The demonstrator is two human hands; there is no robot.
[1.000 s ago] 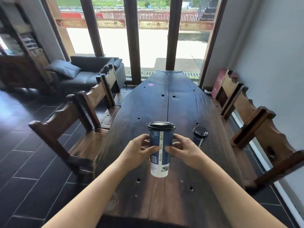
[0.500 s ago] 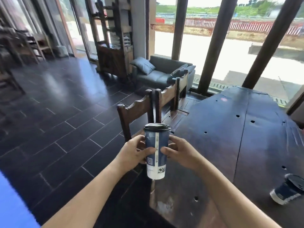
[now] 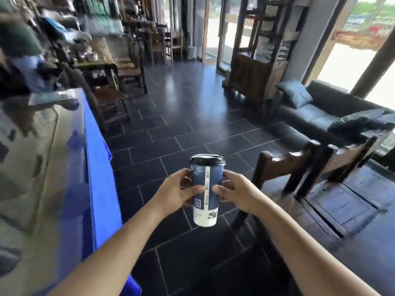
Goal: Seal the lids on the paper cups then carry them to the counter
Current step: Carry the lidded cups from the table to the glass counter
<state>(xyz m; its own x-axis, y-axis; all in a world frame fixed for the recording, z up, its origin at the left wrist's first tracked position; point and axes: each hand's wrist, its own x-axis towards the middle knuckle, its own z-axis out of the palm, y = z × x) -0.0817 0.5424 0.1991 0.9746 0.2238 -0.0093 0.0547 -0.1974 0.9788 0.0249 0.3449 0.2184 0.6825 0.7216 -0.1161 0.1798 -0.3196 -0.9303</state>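
A tall blue-and-white paper cup (image 3: 205, 195) with a black lid (image 3: 207, 159) on top is held upright in mid-air over the dark tiled floor. My left hand (image 3: 178, 191) grips its left side and my right hand (image 3: 233, 192) grips its right side, thumbs meeting at the front seam. A glossy counter (image 3: 40, 167) with a bright blue edge (image 3: 96, 159) runs along the left. The second cup is out of view.
Wooden chairs (image 3: 303, 167) and a corner of the dark table (image 3: 346, 201) stand at right. A dark sofa (image 3: 324, 112) sits by the window, a wooden cabinet (image 3: 254, 67) behind it. More chairs and shelves blur at back left. A person's blurred shape is behind the counter.
The view has swung left, away from the table toward the counter. Both hands keep the lidded cup in the same grip. The table's second cup has left the view.
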